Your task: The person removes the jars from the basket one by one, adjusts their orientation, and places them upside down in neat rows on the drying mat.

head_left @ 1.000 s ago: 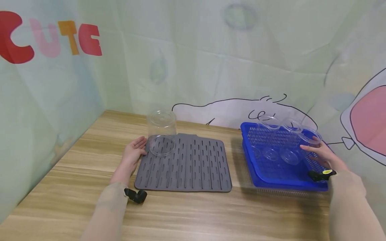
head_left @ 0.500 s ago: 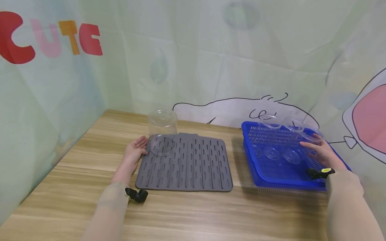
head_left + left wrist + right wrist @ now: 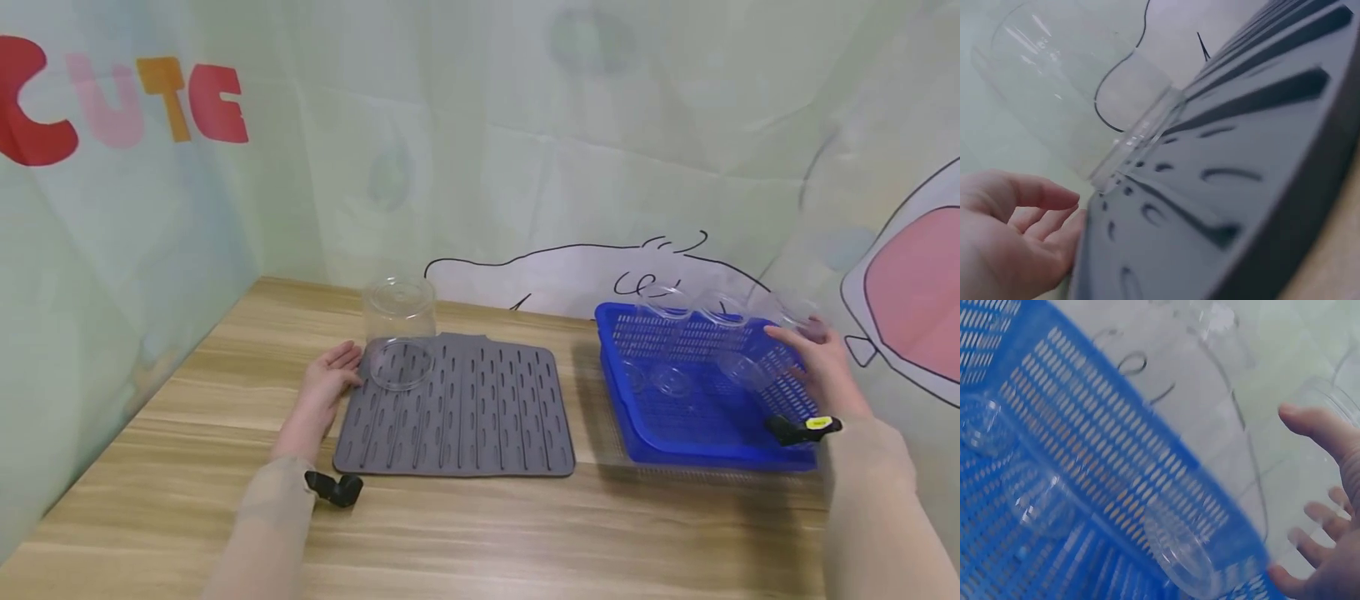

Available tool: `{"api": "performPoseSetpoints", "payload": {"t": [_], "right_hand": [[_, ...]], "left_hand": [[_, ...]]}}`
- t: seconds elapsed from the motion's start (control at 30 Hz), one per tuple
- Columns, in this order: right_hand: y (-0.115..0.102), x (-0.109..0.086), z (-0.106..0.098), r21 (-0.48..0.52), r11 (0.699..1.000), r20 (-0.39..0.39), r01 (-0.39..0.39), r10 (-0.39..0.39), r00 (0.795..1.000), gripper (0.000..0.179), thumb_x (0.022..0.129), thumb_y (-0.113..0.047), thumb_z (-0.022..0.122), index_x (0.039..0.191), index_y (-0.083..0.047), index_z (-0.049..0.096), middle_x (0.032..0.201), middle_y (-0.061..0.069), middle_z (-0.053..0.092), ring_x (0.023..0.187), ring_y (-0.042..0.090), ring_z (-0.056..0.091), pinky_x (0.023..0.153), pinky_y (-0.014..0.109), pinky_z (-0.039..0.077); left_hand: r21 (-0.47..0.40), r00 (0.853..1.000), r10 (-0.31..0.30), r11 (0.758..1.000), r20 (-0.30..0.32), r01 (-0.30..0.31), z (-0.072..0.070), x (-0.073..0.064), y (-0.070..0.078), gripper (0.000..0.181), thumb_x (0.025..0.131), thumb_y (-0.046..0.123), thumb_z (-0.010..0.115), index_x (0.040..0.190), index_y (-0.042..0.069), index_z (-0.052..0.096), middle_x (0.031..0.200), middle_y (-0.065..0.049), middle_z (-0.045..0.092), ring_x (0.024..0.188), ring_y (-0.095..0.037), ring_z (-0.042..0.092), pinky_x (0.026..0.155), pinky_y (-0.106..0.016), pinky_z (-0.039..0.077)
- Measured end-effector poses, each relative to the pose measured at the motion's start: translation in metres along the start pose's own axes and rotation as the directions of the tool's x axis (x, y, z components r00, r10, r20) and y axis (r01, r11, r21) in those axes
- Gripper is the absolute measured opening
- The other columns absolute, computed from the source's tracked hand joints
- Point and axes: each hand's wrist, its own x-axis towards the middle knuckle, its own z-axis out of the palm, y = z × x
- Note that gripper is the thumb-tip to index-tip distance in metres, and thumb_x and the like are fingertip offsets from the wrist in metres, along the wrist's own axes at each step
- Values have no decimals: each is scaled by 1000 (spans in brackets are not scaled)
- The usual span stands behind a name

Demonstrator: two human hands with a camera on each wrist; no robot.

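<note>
My right hand (image 3: 825, 375) grips a clear cylindrical jar (image 3: 772, 337) by its right side, tilted over the right end of the blue basket (image 3: 633, 429). In the right wrist view, thumb and fingers spread around the see-through wall, with the jar's lower end (image 3: 1179, 553) against the basket side. Two more clear jars (image 3: 667, 342) stand in the basket to its left. A wide clear jar (image 3: 400, 333) sits on the far left corner of a grey ribbed mat (image 3: 480, 417). My left hand (image 3: 326, 379) lies beside it at the mat's left edge, fingers loose, holding nothing.
The wooden table (image 3: 525, 533) carries the mat at left and the basket at right, with a strip of wood between them. A printed fabric backdrop (image 3: 487, 167) stands close behind both. Each wrist wears a small black camera (image 3: 337, 489).
My right hand has shifted right and slightly up, and the jar in it has moved away from its neighbours and tilted. The left hand and the jar on the mat stay put.
</note>
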Motion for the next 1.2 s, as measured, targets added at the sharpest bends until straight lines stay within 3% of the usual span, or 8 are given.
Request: {"api": "performPoseSetpoints", "payload": {"t": [0.17,0.2,0.4,0.57,0.67,0.8,0.97,1.2], "right_hand": [[-29,-11,1,27,1000,-155,3,1,988,96,85,-40,73,157,-31,11,163,-2,15,151,24,15,124,45,21],[-37,-14,2,53,999,-166,0,9,986,96,85,-37,74,157,-32,11,164,-3,11,152,23,12,125,47,14],[-75,-27,8,52,998,-234,21,-8,972,99,80,-40,78,154,-39,14,163,-8,11,150,14,11,125,41,17],[-103,-38,21,-35,991,-270,130,-134,954,98,78,-34,81,154,-40,17,162,-10,19,146,9,19,122,32,26],[-117,-45,32,-124,973,-328,195,-225,917,94,77,-30,82,151,-41,25,158,-11,27,142,7,26,119,29,31],[-135,-55,45,-199,941,-380,272,-330,864,92,73,-27,84,149,-40,32,154,-12,34,137,6,30,117,25,32],[-153,-73,66,-302,885,-374,356,-453,809,96,67,-29,88,148,-37,37,149,-8,41,129,4,33,114,23,31],[-170,-104,115,-406,739,-255,538,-657,710,99,59,-22,92,146,-28,46,144,6,48,133,20,36,112,36,31]], "left_hand": [[-23,1000,-6,1000,-16,6,-4,-5,11,72,91,-13,41,155,5,16,161,-13,21,148,-27,27,88,-8,49],[-32,1000,-6,999,-18,5,-5,-6,13,71,92,-12,41,156,5,16,162,-13,21,148,-26,27,89,-8,49],[-105,998,7,994,-58,-13,-8,-13,32,64,97,-6,39,156,8,19,162,-9,23,145,-17,33,84,-7,48],[-177,987,109,976,-116,-129,-3,-25,50,60,98,-3,47,153,7,26,139,4,54,123,-6,54,89,-8,48],[-254,973,188,942,-133,-217,4,-31,61,57,96,-8,46,150,5,33,116,12,62,107,-2,62,85,-10,51],[-336,954,266,893,-141,-299,15,-41,75,53,92,-15,43,141,5,44,112,9,65,102,-4,65,81,-10,54],[-256,921,364,885,-137,-388,35,-57,89,50,91,-15,47,136,6,49,117,9,63,110,-9,60,85,-11,53],[-168,885,464,875,21,-455,59,-70,93,51,91,-11,55,135,13,49,125,11,59,116,-8,57,93,-14,52]]}}
